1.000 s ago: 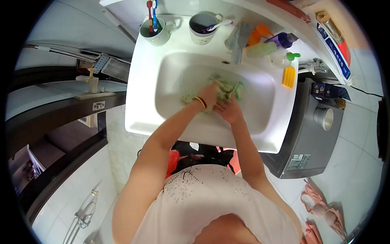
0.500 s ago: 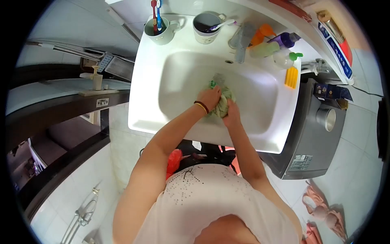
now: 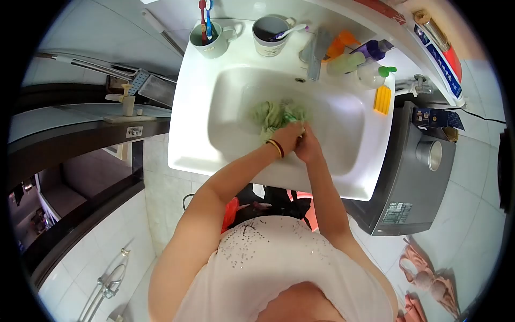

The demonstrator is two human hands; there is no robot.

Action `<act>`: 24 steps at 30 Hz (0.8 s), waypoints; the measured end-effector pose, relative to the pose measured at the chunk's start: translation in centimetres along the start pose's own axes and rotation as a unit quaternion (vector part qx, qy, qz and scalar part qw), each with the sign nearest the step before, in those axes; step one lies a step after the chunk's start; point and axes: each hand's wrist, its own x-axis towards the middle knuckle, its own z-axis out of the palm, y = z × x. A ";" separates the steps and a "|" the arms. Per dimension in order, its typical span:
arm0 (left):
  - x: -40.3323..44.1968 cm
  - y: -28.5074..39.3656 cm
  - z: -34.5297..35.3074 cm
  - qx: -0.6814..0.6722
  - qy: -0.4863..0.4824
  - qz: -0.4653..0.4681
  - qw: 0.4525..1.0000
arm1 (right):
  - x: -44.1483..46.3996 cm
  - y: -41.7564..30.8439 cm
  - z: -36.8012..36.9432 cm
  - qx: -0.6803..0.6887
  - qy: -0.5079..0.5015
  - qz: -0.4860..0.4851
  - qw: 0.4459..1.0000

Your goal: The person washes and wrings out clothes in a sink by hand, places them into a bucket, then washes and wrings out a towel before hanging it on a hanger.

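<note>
A wet light-green cloth [image 3: 271, 117] lies spread and bunched in the middle of the white sink basin [image 3: 225, 107]. At its lower right part my left hand [image 3: 287, 137], with two bands on the wrist, is closed on the cloth. Right beside it, my right hand [image 3: 308, 146] is closed too and grips the cloth's near edge. The two hands touch or nearly touch, and their fingertips are partly hidden against the fabric.
Behind the basin stand a cup with two toothbrushes [image 3: 210, 43], a second cup [image 3: 270, 40], a faucet [image 3: 316, 53] and several bottles [image 3: 370, 72]. A yellow soap dish [image 3: 382, 100] sits on the right rim. A grey appliance [image 3: 407, 182] stands right of the sink.
The cloth was bunched between both hands half a second ago; now it spreads out to the left and beyond them. Both hands have come together nearer the front of the basin.
</note>
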 end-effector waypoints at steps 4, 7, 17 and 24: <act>-2.1 3.2 -0.2 -0.101 0.102 0.202 0.969 | -0.8 -3.1 0.4 0.070 -0.056 -0.001 0.996; -3.8 7.6 -4.1 -0.153 0.030 0.119 0.981 | -0.5 -3.6 -0.4 0.158 -0.174 0.100 0.967; 6.2 -3.2 1.7 0.074 -0.013 -0.030 0.997 | -1.8 -0.9 -0.3 0.022 0.070 -0.164 0.984; 10.2 -9.1 5.9 0.144 0.132 -0.074 0.978 | -3.5 -8.2 -4.1 -0.412 0.212 -0.225 0.857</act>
